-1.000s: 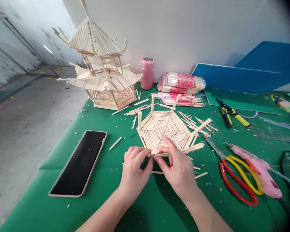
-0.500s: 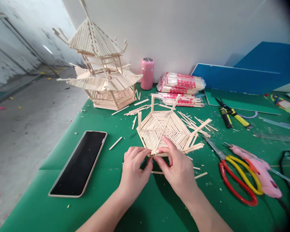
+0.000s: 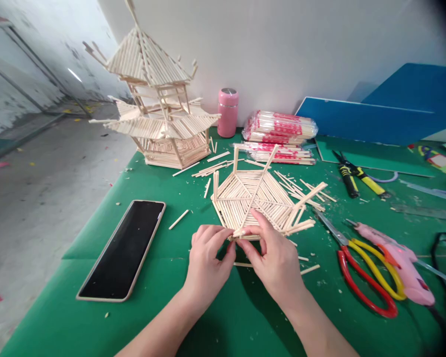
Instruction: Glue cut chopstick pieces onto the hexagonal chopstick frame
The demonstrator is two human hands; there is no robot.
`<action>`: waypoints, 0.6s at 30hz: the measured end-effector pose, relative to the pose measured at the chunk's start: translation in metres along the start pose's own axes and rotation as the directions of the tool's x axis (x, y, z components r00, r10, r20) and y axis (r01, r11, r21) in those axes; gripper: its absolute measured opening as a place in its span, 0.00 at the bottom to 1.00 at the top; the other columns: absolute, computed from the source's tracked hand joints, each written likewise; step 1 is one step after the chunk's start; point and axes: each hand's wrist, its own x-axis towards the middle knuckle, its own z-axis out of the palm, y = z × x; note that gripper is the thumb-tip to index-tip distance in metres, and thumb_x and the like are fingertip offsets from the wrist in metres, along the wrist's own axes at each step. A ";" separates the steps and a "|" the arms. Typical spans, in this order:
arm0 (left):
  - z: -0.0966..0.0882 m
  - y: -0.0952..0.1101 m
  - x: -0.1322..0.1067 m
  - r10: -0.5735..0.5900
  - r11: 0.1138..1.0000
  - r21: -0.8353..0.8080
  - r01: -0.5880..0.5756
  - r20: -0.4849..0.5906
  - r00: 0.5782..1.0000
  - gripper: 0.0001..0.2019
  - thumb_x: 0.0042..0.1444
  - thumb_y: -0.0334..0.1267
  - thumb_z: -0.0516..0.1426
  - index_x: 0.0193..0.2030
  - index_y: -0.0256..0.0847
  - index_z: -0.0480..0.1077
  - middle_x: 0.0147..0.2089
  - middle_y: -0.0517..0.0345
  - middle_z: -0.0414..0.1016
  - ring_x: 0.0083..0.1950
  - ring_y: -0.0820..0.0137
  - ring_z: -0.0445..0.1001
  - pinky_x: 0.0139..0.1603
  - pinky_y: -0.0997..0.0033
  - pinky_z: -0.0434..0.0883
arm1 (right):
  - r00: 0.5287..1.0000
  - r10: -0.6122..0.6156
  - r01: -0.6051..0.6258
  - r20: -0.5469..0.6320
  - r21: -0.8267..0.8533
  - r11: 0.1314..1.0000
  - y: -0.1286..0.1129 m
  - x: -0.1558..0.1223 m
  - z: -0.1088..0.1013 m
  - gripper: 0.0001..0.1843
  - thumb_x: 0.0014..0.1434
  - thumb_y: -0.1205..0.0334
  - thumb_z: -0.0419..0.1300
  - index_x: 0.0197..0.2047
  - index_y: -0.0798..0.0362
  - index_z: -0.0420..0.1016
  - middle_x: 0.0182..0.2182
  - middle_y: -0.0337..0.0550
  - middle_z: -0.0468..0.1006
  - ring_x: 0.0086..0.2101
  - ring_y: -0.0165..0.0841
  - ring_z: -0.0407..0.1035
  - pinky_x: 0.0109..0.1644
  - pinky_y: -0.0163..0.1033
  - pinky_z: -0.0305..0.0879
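Note:
A flat hexagonal panel of wooden sticks [image 3: 258, 198] lies on the green table cover [image 3: 163, 277] in front of me. My left hand [image 3: 207, 265] and my right hand [image 3: 275, 260] meet at its near edge, fingers pinched on the ends of the sticks there. Both thumbs and forefingers press the panel's near corner at about the same spot. A few loose cut sticks [image 3: 307, 269] lie under and beside my right hand.
A tall stick pagoda model [image 3: 156, 99] stands at the back left, a black phone [image 3: 122, 250] at the near left. Pink bottle [image 3: 227, 113], packs of chopsticks [image 3: 278, 130], pliers [image 3: 351, 176], red-yellow scissors [image 3: 364, 270], a pink glue gun [image 3: 397, 260] and blue boards [image 3: 371, 121] fill the right.

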 end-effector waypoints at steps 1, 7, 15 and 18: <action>0.000 0.000 0.000 -0.001 1.000 -0.001 0.001 0.000 1.000 0.06 0.51 0.28 0.53 0.35 0.38 0.69 0.33 0.54 0.72 0.36 0.66 0.67 0.35 0.63 0.66 | 1.000 0.003 -0.003 0.001 0.002 1.000 0.000 0.000 0.000 0.27 0.56 0.63 0.56 0.58 0.52 0.54 0.34 0.33 0.77 0.22 0.25 0.63 0.33 0.32 0.62; 0.000 0.000 0.000 -0.004 1.000 -0.012 0.004 0.001 1.000 0.06 0.51 0.28 0.53 0.35 0.37 0.70 0.33 0.53 0.72 0.36 0.65 0.66 0.35 0.62 0.66 | 1.000 0.000 0.000 0.004 0.003 1.000 0.001 0.000 0.000 0.27 0.56 0.63 0.56 0.58 0.51 0.53 0.35 0.33 0.77 0.21 0.25 0.62 0.33 0.32 0.62; 0.000 0.000 0.000 -0.004 1.000 -0.019 0.004 0.005 1.000 0.06 0.51 0.27 0.54 0.35 0.37 0.70 0.33 0.52 0.72 0.36 0.65 0.66 0.35 0.62 0.66 | 1.000 -0.005 0.005 -0.001 -0.004 1.000 0.001 0.001 0.000 0.27 0.56 0.63 0.57 0.58 0.52 0.53 0.34 0.33 0.77 0.20 0.25 0.61 0.32 0.32 0.62; 0.000 0.000 0.000 0.000 1.000 -0.017 0.000 0.002 1.000 0.06 0.51 0.28 0.54 0.35 0.37 0.70 0.33 0.52 0.72 0.36 0.65 0.66 0.35 0.62 0.66 | 1.000 -0.004 0.004 -0.005 -0.004 1.000 0.001 0.001 0.000 0.27 0.56 0.63 0.57 0.58 0.51 0.53 0.34 0.33 0.77 0.20 0.25 0.62 0.32 0.32 0.62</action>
